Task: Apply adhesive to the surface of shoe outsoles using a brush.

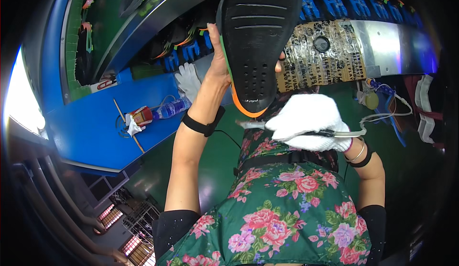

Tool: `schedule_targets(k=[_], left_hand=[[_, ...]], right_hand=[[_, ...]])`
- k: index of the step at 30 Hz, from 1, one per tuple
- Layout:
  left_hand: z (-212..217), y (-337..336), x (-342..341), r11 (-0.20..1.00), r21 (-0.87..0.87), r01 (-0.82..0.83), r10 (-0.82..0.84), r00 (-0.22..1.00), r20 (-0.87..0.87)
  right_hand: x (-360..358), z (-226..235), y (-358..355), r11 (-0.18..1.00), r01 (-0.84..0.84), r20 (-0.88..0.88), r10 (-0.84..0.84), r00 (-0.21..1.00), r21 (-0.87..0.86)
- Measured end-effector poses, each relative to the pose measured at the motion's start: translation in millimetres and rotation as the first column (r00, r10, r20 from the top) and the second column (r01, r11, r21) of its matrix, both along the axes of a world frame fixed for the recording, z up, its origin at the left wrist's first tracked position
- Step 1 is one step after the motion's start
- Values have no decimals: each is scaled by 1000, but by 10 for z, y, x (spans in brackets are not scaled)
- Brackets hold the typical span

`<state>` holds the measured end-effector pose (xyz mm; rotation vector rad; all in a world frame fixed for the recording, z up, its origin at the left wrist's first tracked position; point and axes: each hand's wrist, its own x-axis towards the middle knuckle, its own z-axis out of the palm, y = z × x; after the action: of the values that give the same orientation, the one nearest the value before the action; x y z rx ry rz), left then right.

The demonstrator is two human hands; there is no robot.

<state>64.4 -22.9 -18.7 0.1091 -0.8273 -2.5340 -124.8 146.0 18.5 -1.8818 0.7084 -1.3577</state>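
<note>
My left hand (219, 67), bare, holds up a black shoe sole (256, 41) from beneath. Its fingertips show at both edges. The sole stands heel toward me, with three slits across the forefoot, small holes in the heel and an orange and green rim. Just below and to the right of the heel is my right hand (311, 120) in a white knit glove. It closes round a slim dark tool (315, 133) joined to a clear hose (351, 133). The tool's tip is hidden by the glove.
Left, a blue table (91, 137) carries a white glove (189, 80), a plastic bottle (173, 107), a red can (141, 116) and a stick (137, 143). A cardboard-covered bench (306, 72) lies ahead, beside rows of blue and black shoe parts (334, 6). Hoses (382, 91) hang at right.
</note>
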Motion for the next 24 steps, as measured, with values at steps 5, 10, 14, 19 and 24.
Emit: schedule_targets(k=[5, 10, 14, 19, 24], left_hand=[[66, 15, 4, 1000, 23, 1, -8, 957, 291], [12, -33, 5, 990, -121, 71, 13, 813, 581], [3, -69, -65, 992, 1, 122, -104, 835, 540], [-254, 123, 82, 934, 355, 30, -102, 977, 186], [-479, 598, 161, 879, 474, -59, 20, 996, 88]], right_hand=[[56, -180, -33, 994, -16, -219, -9, 976, -110], [-67, -76, -164, 989, -150, -68, 150, 986, 7], [-46, -136, -150, 993, -115, -95, 115, 989, 5], [-235, 128, -115, 852, 76, 215, -216, 952, 517], [-439, 277, -238, 886, 445, -115, -432, 895, 129]])
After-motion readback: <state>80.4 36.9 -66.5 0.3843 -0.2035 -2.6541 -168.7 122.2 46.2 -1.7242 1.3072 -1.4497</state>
